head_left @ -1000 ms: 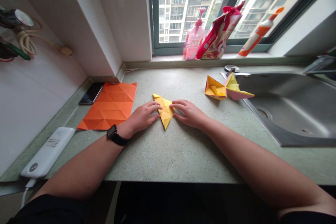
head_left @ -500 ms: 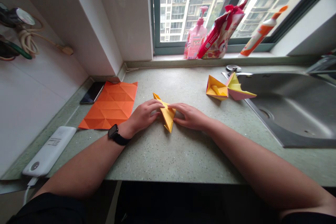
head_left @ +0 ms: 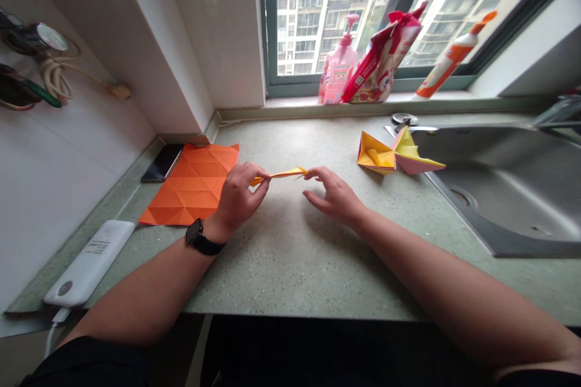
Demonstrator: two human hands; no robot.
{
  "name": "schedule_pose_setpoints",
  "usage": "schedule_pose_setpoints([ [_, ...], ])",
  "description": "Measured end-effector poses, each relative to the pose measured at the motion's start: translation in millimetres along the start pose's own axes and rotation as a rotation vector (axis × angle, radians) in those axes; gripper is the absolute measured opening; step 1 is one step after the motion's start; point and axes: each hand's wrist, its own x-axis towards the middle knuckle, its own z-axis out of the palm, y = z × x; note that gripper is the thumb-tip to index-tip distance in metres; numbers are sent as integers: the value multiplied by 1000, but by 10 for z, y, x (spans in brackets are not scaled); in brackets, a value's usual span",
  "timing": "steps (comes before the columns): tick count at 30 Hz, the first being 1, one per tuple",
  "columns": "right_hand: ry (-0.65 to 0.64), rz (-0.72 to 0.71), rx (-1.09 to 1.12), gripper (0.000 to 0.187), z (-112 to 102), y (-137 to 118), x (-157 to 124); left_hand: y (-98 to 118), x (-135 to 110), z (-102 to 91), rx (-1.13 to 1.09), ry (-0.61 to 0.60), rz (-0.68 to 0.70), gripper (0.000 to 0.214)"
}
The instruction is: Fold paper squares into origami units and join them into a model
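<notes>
My left hand (head_left: 241,195) pinches one end of a folded yellow-orange paper piece (head_left: 285,174), which is seen nearly edge-on above the counter. At the paper's other end is my right hand (head_left: 334,195), its thumb and fingers apart and the fingertips at or just touching the tip. To the left, an orange creased sheet (head_left: 190,184) lies flat, partly behind my left hand. Two joined folded paper shapes stand at the right by the sink: an orange-yellow one (head_left: 376,154) and a pink and yellow one (head_left: 415,156).
A phone (head_left: 160,163) and a white power bank (head_left: 91,263) with a cable lie on the left. At the right is a steel sink (head_left: 490,248). On the windowsill stand a pink pump bottle (head_left: 338,72), a red bag (head_left: 381,63) and an orange-white bottle (head_left: 449,63).
The yellow-orange paper has been turned from an upright slant to nearly level and edge-on. My left hand now pinches its end, and my right thumb has come away from it.
</notes>
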Motion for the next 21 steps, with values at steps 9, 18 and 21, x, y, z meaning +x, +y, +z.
schedule_pose_setpoints([
  [9,-124,-37,142,43,200,-324,-145,277,-101,44,-325,-118,-48,3],
  [18,23,-69,66,33,175,-387,-91,282,-78,46,-437,-179,-85,13],
  [21,55,-89,68,28,158,-430,-76,278,-77,49,-460,-189,-103,21],
])
